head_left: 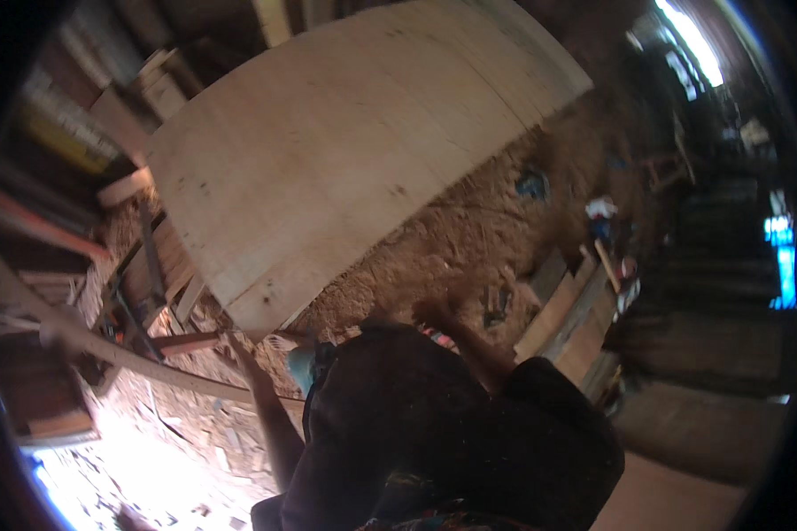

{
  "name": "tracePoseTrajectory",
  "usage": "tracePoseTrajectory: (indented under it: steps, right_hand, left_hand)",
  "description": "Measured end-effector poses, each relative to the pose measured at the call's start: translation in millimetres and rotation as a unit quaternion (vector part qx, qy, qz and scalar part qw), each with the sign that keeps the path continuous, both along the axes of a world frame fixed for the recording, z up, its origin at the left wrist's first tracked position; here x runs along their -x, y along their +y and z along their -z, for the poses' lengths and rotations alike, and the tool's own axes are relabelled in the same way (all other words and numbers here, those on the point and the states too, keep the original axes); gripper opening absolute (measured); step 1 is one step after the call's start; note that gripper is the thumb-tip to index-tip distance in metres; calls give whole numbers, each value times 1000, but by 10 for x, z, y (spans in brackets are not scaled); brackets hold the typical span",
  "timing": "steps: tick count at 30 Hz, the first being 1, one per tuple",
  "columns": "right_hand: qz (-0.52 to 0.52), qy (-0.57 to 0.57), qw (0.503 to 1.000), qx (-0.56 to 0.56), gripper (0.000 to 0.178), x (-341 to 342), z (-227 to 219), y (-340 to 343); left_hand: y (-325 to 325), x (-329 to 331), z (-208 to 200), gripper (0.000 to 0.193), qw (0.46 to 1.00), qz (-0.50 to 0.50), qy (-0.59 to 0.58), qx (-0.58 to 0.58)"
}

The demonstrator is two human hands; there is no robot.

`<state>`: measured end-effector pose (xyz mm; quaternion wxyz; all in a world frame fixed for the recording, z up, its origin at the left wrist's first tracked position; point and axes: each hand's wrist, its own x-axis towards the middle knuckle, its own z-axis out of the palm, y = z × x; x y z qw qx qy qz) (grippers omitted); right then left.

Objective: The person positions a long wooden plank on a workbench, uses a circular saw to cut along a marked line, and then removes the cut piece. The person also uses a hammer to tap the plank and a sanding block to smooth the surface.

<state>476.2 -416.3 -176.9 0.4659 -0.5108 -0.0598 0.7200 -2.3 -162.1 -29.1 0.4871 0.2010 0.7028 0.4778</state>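
Note:
A large pale plywood sheet (354, 133) lies tilted across the upper middle, with a few dark knots and marks on its face. My left hand (234, 356) is just below the sheet's near left corner, its fingers apart and nothing seen in them. Next to that hand is the end of a reddish wood piece (186, 344). My right hand (436, 311) hangs over the sawdust-covered ground, apart from the sheet. Blur hides its fingers, and I see nothing held in it.
A curved wooden strip (150, 376) runs past my left forearm. Planks (567, 314) are stacked at the right. Sawdust (416, 252) covers the ground, with a blue scrap (531, 184) on it. More timber (159, 88) leans at the far left.

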Motion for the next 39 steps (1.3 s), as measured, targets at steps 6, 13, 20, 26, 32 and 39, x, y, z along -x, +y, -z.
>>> tracePoseTrajectory:
  steps: [6, 13, 20, 26, 32, 39]
  right_hand:
    - [-28, -401, 913, 70, 25, -465, -232, -261]
    - [-102, -523, 846, -12, 20, -889, -257, -388]
    - [-97, -442, 890, 55, 34, -1111, -281, -152]
    - [-151, -412, 897, 56, 37, -1400, -1131, 474]
    - [-255, -480, 836, 66, 32, -1819, -1015, 602]
    - [-257, -459, 849, 39, 29, -1271, -600, 398]
  left_hand:
    - [-10, -300, 260, 103, 990, -69, -118, 35]
    - [381, 248, 865, 92, 990, -38, -107, -81]
    - [50, -164, 801, 89, 994, 1, -100, -34]
    - [71, -410, 562, 74, 985, -137, -80, 64]
    - [-6, -481, 358, 80, 991, -111, -53, 60]
    - [-267, 723, 643, 57, 981, 193, 17, -16]
